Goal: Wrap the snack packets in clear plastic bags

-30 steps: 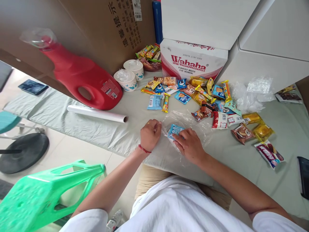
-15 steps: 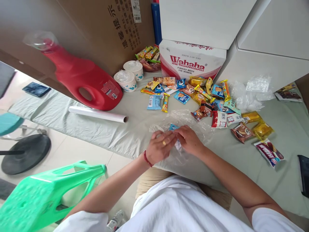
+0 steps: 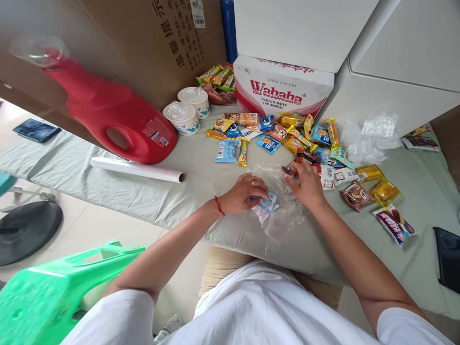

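Observation:
My left hand [image 3: 244,194] presses down on a small blue snack packet [image 3: 268,203] that lies wrapped in a sheet of clear plastic film [image 3: 282,218] near the table's front edge. My right hand [image 3: 305,184] has reached a little farther back, and its fingertips touch a brown cookie packet [image 3: 289,169] at the near edge of a pile of mixed snack packets [image 3: 305,139]. Whether the fingers have closed on the cookie packet is hard to tell.
A red jug [image 3: 111,120] lies on its side at the left, a white roll [image 3: 136,169] in front of it. Two paper cups [image 3: 181,117], a Wahaha carton [image 3: 282,91], crumpled plastic [image 3: 366,141] and a dark phone [image 3: 447,258] surround the pale green tablecloth [image 3: 359,239]. A green stool [image 3: 53,292] stands below left.
Both hands were together folding film over the blue packet. Now the left hand holds the packet down alone, and the right hand has moved back to the snack pile.

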A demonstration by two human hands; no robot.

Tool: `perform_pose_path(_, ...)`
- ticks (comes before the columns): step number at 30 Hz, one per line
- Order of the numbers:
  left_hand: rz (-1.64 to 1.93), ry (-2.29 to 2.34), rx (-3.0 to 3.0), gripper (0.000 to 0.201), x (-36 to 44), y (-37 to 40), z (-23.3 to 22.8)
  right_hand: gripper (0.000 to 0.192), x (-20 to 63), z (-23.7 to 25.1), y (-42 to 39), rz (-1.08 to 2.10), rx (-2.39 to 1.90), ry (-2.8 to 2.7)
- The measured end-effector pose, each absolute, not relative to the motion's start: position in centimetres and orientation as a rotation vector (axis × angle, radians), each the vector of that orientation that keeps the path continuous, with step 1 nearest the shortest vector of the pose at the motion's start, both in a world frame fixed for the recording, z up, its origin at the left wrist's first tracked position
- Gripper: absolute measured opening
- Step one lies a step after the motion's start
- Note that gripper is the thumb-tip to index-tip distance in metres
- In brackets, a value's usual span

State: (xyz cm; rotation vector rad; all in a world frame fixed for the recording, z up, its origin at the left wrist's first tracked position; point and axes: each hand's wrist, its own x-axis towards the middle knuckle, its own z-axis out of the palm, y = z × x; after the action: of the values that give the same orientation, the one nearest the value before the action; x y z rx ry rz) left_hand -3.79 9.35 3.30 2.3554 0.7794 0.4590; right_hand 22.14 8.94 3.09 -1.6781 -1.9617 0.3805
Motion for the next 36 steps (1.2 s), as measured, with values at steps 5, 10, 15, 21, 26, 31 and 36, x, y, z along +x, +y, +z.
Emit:
perform_pose_path(5,0.416,0.722,2.290,0.021,-3.8,9.2,3.5,0.032,22.8,2.9,10.8,0.402,-1.978,-2.113)
perform_pose_path(10,0.483,0.771,2.284,0.021,-3.2,9.1,3.5,0.007,22.7,3.7,11.4,0.667,-1.839,-2.124)
perform_pose_path(15,0.414,0.753,2.330,0.022,-2.2,9.4,3.3,0.020,22.7,3.5,11.1,1.133,-1.766,-1.832)
perform_pose_path(21,0.569,1.138,2.340,0.031,-0.9,8.4,3.5,0.033,20.9,4.7,9.4,1.252,-1.472,-1.566)
perform_pose_path(26,0.682,1.499,2.147,0.042,-0.4,7.2,2.9,0.015,17.5,5.4,4.5,0.895,-1.187,-1.875)
perform_pose_path(31,0.580,1.392,2.030,0.038,-2.2,8.0,1.9,0.019,16.2,2.8,1.3,0.579,-0.972,-2.366)
perform_pose_path(36,0.450,0.680,1.901,0.036,-6.8,10.6,2.4,0.020,15.8,1.1,0.6,0.333,-1.054,-2.639)
